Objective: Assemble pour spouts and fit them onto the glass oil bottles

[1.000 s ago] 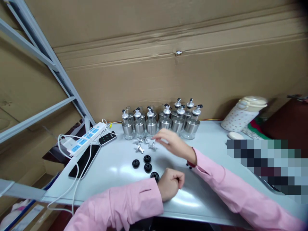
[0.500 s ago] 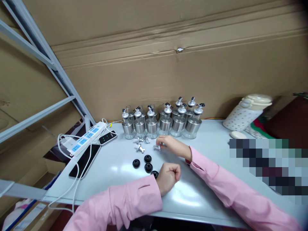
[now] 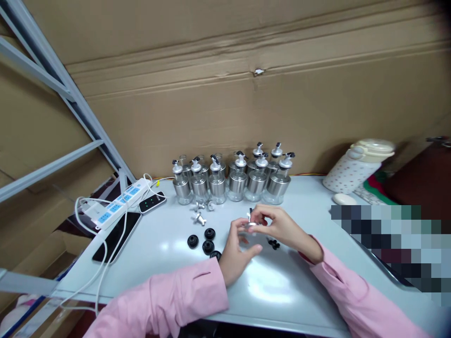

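Observation:
My right hand (image 3: 278, 226) pinches a silver pourer spout (image 3: 251, 225) between thumb and fingers, its disc facing sideways and a black bit at its top. My left hand (image 3: 235, 253) is beside it, fingertips at the disc's left edge and thumb stretched apart; its palm is partly hidden. Several small black caps (image 3: 274, 244) lie under my right wrist. Left of my hands are several round black stoppers (image 3: 208, 247), one partly covered by the left hand. Behind them lie loose silver spouts (image 3: 199, 218).
Glass bottles with steel bands (image 3: 237, 180) stand in rows at the back, many topped with spouts. A power strip (image 3: 123, 203), white cables and a phone (image 3: 118, 237) lie on the left. At right are a dotted flask (image 3: 352, 166) and a white oval object (image 3: 344, 199).
My right hand has lifted a silver spout off the table and brought it nearer me. My left hand has unfolded from a fist and come up to it. The view has shifted slightly.

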The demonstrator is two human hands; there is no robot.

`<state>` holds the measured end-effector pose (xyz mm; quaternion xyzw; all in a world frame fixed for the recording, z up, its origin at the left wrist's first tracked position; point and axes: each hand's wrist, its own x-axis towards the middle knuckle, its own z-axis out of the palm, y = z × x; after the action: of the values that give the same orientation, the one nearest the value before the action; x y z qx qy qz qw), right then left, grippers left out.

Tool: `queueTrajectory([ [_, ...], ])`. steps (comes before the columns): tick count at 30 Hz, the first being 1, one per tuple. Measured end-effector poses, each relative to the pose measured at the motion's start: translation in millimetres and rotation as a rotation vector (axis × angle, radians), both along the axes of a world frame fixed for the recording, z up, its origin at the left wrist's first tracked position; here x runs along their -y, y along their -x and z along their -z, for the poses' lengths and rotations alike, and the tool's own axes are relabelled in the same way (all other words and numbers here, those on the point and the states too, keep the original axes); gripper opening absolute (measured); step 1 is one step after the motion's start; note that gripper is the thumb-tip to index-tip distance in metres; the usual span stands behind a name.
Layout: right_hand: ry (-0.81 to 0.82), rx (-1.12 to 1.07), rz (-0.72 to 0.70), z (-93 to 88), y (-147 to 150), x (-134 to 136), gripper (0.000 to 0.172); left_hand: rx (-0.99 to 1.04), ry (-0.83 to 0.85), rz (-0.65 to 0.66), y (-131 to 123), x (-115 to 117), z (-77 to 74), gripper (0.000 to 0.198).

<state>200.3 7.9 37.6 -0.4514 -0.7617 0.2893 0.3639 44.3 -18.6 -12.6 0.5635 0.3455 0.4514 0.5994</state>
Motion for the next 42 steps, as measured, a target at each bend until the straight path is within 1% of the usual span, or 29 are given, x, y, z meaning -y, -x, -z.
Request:
queueTrajectory([
  [2,0.014,-0.015,-0.028,0.5,0,3,0.031,0.012,0.003,0.023,1,-1,-0.6,0.035],
  [4,0.065,-0.039,-0.07,0.0,-2,4,0.03,0.013,0.007,0.012,1,-2,-1.1,0.019],
  [6,0.14,-0.078,-0.099,-1.1,-7,3,0.03,-0.009,0.013,0.011,2,-2,-1.6,0.011],
  [8,0.202,-0.113,-0.098,-2.0,-15,0,0.03,-0.019,0.02,0.013,2,-3,-2.6,0.011],
  [10,0.238,-0.097,-0.082,-1.9,-26,-3,0.029,-0.005,0.029,-0.007,2,-3,-3.9,0.013],
  [13,0.324,0.033,-0.104,1.5,-42,-6,0.025,0.023,0.055,-0.044,1,-3,-5.0,0.02],
  [17,0.407,0.198,-0.152,8.7,-54,-7,0.022,0.067,0.095,0.003,0,-3,-3.9,0.026],
  [22,0.402,0.265,-0.168,13.0,-50,-7,0.02,0.023,0.036,-0.022,0,-2,-6.2,0.016],
  [24,0.383,0.294,-0.148,13.9,-48,-6,0.017,0.01,0.013,-0.042,0,-2,-8.0,0.012],
  [27,0.365,0.33,-0.12,14.4,-46,-5,0.017,0.019,0.044,-0.054,1,-2,-9.1,0.009],
  [30,0.38,0.339,-0.142,13.6,-46,-5,0.016,0.043,0.1,-0.059,0,-2,-9.1,0.022],
  [33,0.394,0.356,-0.143,13.4,-45,-5,0.014,0.047,0.095,-0.077,0,-2,-8.3,0.03],
  [36,0.361,0.379,-0.108,14.7,-43,-6,0.015,0.031,0.085,-0.082,-1,-2,-6.4,0.03],
  [38,0.31,0.382,-0.077,15.6,-42,-6,0.018,0.022,0.085,-0.078,-1,-2,-5.1,0.028],
  [40,0.252,0.339,-0.041,15.7,-41,-6,0.02,0.03,0.08,-0.08,-1,-2,-4.6,0.027],
  [42,0.207,0.233,0.006,15.1,-39,-6,0.021,0.049,0.078,-0.082,-1,-2,-4.8,0.025],
])
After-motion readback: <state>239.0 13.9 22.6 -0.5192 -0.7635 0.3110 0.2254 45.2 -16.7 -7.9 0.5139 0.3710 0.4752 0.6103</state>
